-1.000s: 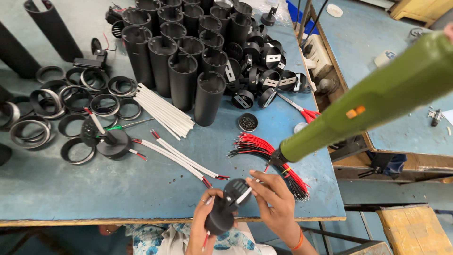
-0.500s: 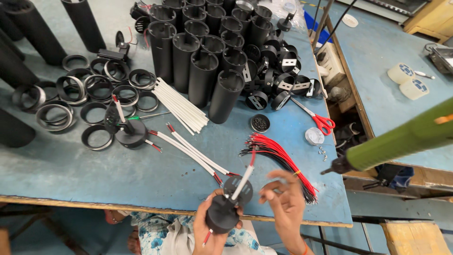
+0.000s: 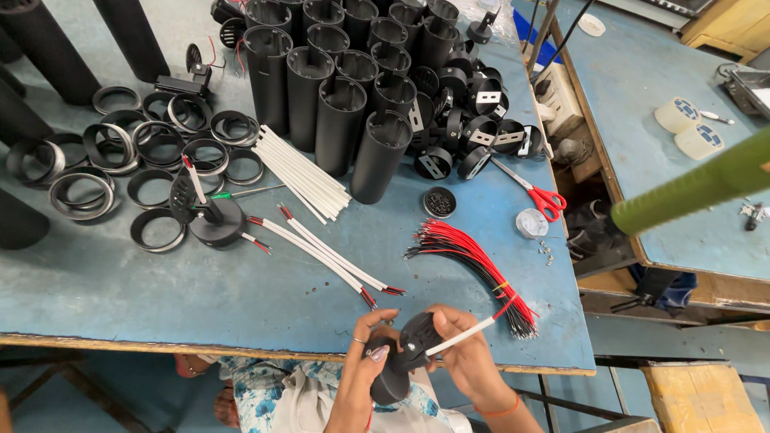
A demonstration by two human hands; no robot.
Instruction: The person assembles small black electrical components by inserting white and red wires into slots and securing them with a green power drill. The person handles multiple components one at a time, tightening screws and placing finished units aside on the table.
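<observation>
Gripping round black fitting [image 3: 403, 355] (white-sleeved lead [image 3: 461, 336]), both hands [image 3: 473, 353].

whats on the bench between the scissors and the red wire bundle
In the head view, a small round white container with a few loose screws beside it lies between the scissors and the red wire bundle; otherwise bare blue bench.

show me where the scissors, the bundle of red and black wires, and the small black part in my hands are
scissors [image 3: 548, 200], head view, on the red handles.
bundle of red and black wires [image 3: 469, 255], head view, mid-bundle.
small black part [image 3: 403, 353], head view, on its body between both hands.
</observation>
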